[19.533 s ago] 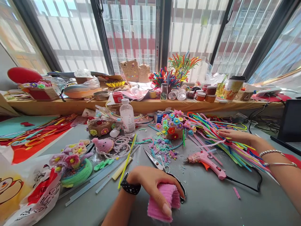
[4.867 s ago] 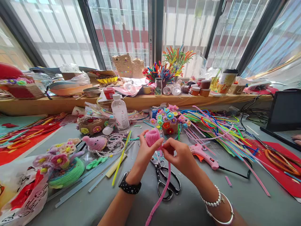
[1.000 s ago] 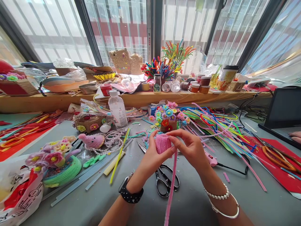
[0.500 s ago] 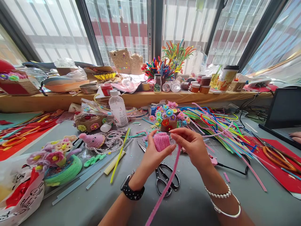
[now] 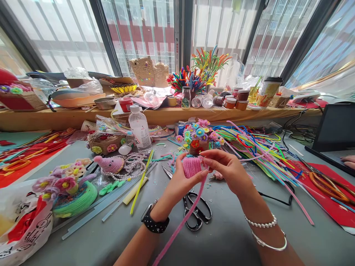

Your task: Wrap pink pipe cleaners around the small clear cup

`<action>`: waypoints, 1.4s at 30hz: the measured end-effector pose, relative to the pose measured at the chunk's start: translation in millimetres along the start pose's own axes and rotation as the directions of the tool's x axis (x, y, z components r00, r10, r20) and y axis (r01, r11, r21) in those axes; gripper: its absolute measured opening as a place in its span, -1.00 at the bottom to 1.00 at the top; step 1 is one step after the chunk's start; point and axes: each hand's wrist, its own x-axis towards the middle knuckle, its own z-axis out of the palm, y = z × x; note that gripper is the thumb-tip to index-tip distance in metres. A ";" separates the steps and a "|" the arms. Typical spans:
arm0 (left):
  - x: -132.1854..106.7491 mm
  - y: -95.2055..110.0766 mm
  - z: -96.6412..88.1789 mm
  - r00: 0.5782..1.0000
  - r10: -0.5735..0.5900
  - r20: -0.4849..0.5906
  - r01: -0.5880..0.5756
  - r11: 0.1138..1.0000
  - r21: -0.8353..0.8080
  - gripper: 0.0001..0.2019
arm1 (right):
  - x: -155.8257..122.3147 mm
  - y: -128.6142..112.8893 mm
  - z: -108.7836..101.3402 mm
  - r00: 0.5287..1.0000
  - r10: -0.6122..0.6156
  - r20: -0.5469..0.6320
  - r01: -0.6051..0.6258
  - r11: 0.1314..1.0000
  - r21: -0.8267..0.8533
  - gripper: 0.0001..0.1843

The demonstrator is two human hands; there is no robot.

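My left hand [image 5: 177, 184] is closed round a small pink woven pipe-cleaner cup [image 5: 191, 167], held above the grey table [image 5: 230, 240]. My right hand [image 5: 226, 168] pinches the pink pipe cleaner [image 5: 180, 225] at the cup's right rim. The loose end of that pipe cleaner hangs down and to the left, past my left wrist with its black watch. Black-handled scissors [image 5: 195, 212] lie on the table just under my hands.
A heap of coloured pipe cleaners [image 5: 257, 147] spreads to the right. A flower basket [image 5: 198, 138], a plastic bottle [image 5: 140, 131], a pearl string [image 5: 130, 166] and a green coil with flowers [image 5: 69, 192] sit around. Another person's fingers [image 5: 348, 160] rest by a dark tablet [image 5: 337, 127] at far right.
The pipe cleaner's free tail has swung from hanging straight down to trailing down-left. My right hand has shifted slightly up toward the cup's rim. The cup stays in my left hand.
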 end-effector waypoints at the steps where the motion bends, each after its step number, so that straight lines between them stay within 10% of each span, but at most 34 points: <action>1: -0.7 0.4 0.3 1.000 0.000 0.004 0.000 1.000 0.001 -0.04 | -0.3 -0.5 0.4 1.000 -0.013 -0.005 0.013 0.999 -0.036 -0.83; 18: -0.1 -1.2 5.5 0.966 0.170 -0.194 -0.142 0.979 0.149 -0.12 | -2.9 8.8 13.5 0.974 -0.192 -0.120 0.168 0.967 -0.191 -0.84; 42: -4.5 4.1 0.1 0.989 0.116 0.091 -0.104 0.986 -0.128 -0.38 | 2.8 2.9 0.4 0.988 -0.109 0.107 0.139 0.933 -0.332 -0.78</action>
